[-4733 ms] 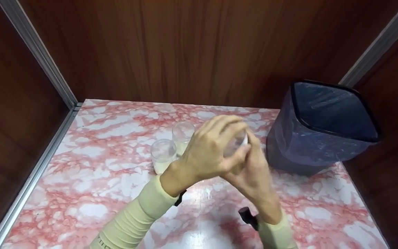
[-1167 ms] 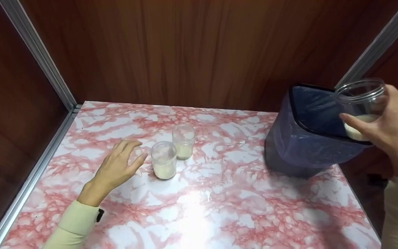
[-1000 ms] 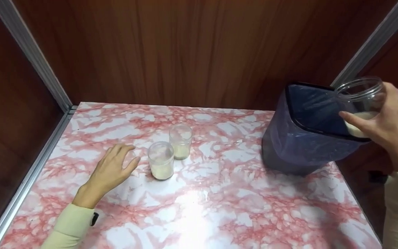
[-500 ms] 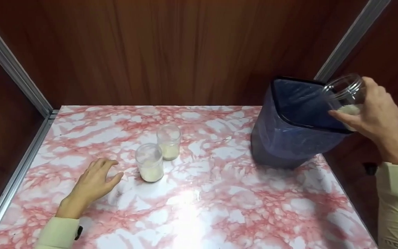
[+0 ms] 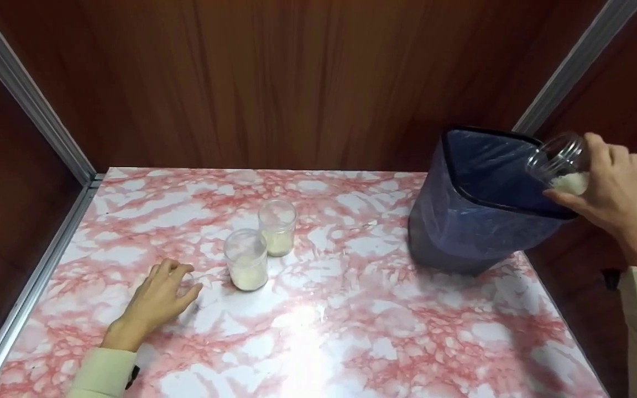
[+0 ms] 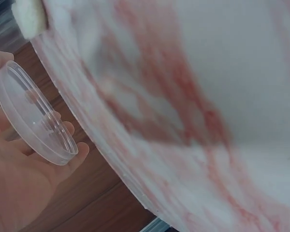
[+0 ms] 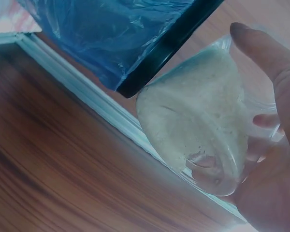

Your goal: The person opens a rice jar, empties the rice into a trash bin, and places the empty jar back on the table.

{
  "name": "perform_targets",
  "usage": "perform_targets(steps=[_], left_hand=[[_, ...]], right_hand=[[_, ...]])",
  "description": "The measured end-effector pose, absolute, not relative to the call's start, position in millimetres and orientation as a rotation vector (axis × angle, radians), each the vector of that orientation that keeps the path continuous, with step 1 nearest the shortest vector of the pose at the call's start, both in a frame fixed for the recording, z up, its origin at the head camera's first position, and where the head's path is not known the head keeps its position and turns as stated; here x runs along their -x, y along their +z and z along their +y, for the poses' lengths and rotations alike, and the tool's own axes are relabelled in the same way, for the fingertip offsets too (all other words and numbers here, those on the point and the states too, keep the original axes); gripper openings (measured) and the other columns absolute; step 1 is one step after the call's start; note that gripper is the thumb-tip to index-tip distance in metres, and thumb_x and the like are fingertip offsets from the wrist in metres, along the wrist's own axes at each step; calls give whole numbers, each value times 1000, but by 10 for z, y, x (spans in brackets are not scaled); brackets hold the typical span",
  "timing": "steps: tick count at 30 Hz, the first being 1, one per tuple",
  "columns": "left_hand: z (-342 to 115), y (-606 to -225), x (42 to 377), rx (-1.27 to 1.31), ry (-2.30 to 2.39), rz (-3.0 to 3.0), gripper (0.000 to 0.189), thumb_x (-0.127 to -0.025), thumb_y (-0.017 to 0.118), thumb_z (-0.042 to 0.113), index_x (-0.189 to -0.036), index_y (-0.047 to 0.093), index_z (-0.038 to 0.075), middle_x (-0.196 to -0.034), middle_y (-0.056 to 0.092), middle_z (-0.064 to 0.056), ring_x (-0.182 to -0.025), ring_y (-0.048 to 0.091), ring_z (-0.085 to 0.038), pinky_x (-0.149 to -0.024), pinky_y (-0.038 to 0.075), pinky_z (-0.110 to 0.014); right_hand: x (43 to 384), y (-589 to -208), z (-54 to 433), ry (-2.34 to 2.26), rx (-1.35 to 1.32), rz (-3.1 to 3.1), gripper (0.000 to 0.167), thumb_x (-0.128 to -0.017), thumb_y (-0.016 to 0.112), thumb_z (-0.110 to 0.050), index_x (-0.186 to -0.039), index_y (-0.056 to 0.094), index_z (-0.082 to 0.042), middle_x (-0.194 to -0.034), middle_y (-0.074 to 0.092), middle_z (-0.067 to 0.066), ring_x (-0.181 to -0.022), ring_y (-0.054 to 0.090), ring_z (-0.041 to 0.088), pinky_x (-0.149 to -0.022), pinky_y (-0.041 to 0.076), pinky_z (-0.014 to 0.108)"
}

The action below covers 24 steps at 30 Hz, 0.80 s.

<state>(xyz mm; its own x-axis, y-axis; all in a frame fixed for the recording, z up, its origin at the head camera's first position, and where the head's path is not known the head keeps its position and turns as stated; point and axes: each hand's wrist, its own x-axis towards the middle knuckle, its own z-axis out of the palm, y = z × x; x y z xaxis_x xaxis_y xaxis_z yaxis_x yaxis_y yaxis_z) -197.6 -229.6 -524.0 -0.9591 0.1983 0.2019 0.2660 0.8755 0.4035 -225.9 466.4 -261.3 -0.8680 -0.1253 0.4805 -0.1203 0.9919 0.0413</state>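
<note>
R hand (image 5: 622, 193) nearest bin (image 5: 462, 232), fingers gripping jar (image 7: 198, 111), long axis tipped, mouth aimed L at bin's edge; L hand (image 5: 152, 301) well off, fingers holding clear lid (image 6: 26, 121).

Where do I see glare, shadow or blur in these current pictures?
Head view: white glare on the tabletop at bottom centre, soft shadow near its right edge; left wrist view: tabletop pattern blurred, diffuse shadow; right wrist view: hazy, with small highlights on the jar.

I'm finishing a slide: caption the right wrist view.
Right hand holding a tilted clear jar of pale contents beside a black-rimmed, blue-lined bin.
</note>
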Motion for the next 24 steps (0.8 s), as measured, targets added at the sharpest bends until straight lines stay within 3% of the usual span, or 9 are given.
perform_targets(steps=[7,13,24], left_hand=[[-2313,-5302,1947,320,-621,-2965,41,-92,65,40,-120,61,11,-116,52,-15,-101,53,-33,-74,51,-53],[-2322,-5360,1934,318,-628,-2974,41,-91,66,40,-119,62,10,-114,53,-14,-98,54,-31,-74,51,-51],[-2320,-5429,1912,335,-649,-2961,41,-90,69,37,-118,63,9,-112,53,-14,-94,53,-28,-67,51,-45]], right_hand=[[2247,-2643,4708,-123,-201,-2593,102,-56,90,-22,-138,34,2,-111,47,41,-92,44,64,-71,35,74],[2238,-2640,4715,-154,-170,-2643,100,-59,90,-19,-140,33,-1,-117,45,41,-99,41,65,-81,32,76],[2261,-2619,4712,-181,-195,-2688,100,-62,87,-17,-144,31,-5,-123,44,37,-105,38,65,-87,29,74]])
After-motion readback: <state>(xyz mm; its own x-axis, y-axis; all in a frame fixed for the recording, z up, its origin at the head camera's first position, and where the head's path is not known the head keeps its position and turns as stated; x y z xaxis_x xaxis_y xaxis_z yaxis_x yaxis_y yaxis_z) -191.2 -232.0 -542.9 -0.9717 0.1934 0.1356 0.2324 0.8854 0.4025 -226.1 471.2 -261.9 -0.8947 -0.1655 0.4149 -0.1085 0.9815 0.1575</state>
